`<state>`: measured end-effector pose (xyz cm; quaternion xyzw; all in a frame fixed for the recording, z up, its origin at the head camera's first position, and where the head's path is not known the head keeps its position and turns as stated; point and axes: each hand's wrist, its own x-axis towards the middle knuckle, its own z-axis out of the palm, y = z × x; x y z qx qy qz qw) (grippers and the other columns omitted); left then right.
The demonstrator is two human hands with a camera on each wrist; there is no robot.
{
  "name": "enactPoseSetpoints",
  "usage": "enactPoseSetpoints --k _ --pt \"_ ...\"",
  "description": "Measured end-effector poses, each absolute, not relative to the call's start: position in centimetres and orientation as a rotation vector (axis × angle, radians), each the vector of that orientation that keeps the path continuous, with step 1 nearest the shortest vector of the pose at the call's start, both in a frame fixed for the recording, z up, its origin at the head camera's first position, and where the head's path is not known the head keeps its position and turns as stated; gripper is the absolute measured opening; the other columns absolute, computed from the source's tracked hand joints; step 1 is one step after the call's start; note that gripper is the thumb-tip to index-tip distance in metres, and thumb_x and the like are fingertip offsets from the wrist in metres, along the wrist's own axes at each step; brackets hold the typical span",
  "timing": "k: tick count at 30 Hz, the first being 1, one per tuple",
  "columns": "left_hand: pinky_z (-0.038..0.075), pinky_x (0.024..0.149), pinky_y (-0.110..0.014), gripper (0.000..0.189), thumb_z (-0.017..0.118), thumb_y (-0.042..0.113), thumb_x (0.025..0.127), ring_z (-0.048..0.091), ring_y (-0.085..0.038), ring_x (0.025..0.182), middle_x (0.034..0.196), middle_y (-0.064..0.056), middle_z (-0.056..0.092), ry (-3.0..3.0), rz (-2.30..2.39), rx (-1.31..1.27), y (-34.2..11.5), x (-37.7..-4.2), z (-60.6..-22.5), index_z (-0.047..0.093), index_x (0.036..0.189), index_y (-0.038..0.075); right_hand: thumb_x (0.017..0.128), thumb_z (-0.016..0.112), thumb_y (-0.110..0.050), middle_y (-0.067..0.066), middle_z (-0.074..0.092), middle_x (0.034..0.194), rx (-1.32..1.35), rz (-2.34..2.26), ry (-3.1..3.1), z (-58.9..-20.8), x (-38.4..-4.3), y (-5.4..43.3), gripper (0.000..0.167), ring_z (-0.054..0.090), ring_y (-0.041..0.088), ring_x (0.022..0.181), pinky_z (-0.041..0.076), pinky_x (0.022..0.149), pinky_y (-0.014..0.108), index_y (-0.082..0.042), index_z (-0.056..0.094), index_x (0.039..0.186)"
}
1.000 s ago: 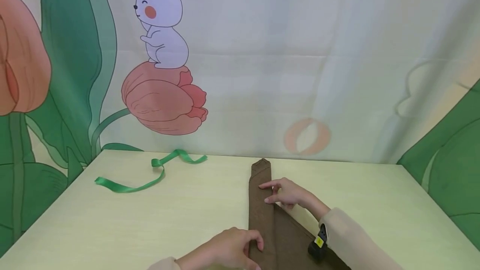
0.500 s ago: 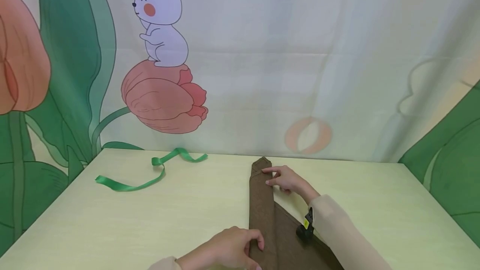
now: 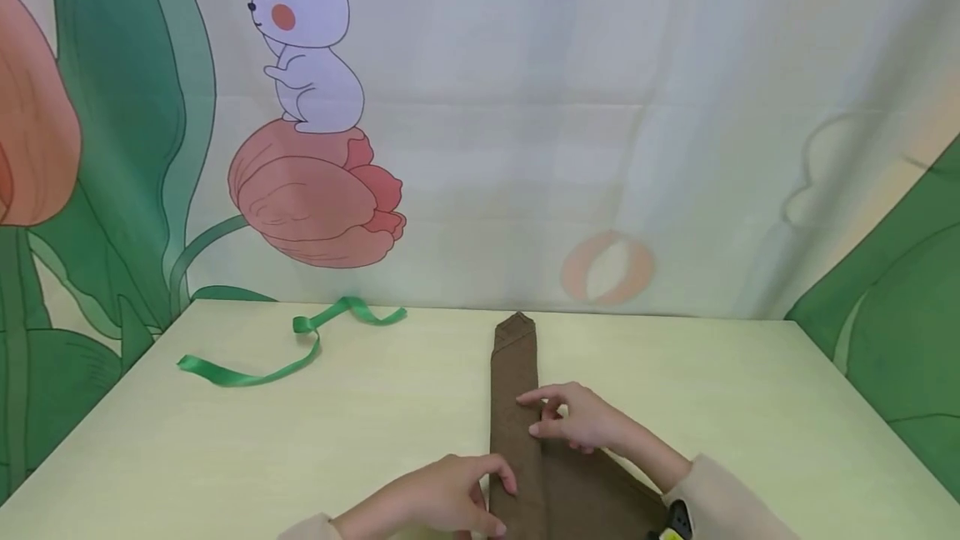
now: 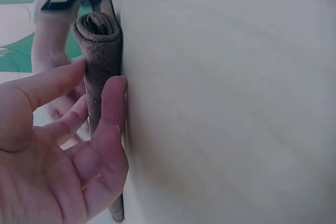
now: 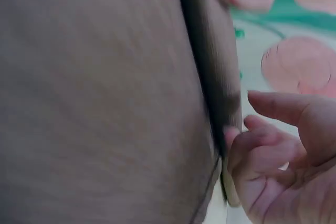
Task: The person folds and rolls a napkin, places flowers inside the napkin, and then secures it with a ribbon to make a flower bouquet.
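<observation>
A dark brown cloth (image 3: 517,432) lies at the table's near middle. Its left part is rolled into a long narrow strip that points to the back, and a flat part slants out on the right. The left hand (image 3: 450,490) holds the near part of the roll. In the left wrist view, its fingers (image 4: 113,98) sit on both sides of the rolled cloth (image 4: 100,45), whose spiral end shows. The right hand (image 3: 585,419) touches the roll farther back with extended index finger and thumb. In the right wrist view, the right hand (image 5: 283,161) is beside the roll's edge, slightly blurred.
A green ribbon (image 3: 255,377) lies loosely curled at the table's back left. The pale table (image 3: 187,457) ends at a hanging backdrop (image 3: 480,148) printed with a rabbit and tulips. A black wrist camera (image 3: 675,523) is on the right sleeve.
The right hand slid toward the back end of the roll, then came back nearer to the person. The left hand kept its place on the cloth. The head view shifted slightly.
</observation>
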<state>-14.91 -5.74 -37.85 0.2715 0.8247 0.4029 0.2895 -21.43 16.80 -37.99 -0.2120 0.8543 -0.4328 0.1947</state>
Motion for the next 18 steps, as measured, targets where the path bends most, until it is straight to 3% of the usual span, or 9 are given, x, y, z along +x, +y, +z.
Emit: enactPoseSetpoints --k 7,13,18 --pt "0.043 0.065 -0.026 0.030 0.070 0.010 0.078 0.061 -0.015 0.053 0.062 -0.001 0.062 2.182 1.159 0.666 -5.9 -14.9 -37.6 0.054 0.101 0.021 0.081 0.068 -0.012 0.003 0.059 0.077 -0.611 -1.297 2.216 -38.1 -18.2 17.2 0.051 0.033 0.005 0.038 0.028 0.037 0.018 -0.005 0.049 0.128" --pt "0.040 0.057 -0.024 0.032 0.070 0.013 0.079 0.059 -0.015 0.053 0.061 -0.001 0.056 2.221 1.200 0.637 -5.8 -14.9 -37.6 0.052 0.104 0.019 0.074 0.073 -0.007 0.002 0.058 0.076 -0.616 -1.329 2.247 -38.8 -18.1 16.6 0.055 0.032 0.004 0.041 0.032 0.040 0.017 -0.003 0.051 0.125" --pt "0.041 0.058 -0.026 0.033 0.071 0.017 0.078 0.057 -0.015 0.052 0.059 -0.002 0.057 2.252 1.183 0.644 -6.3 -15.0 -37.5 0.051 0.104 0.018 0.074 0.073 -0.005 0.001 0.058 0.074 -0.649 -1.347 2.253 -39.3 -18.2 15.6 0.055 0.036 0.005 0.046 0.035 0.045 0.017 -0.002 0.051 0.125"
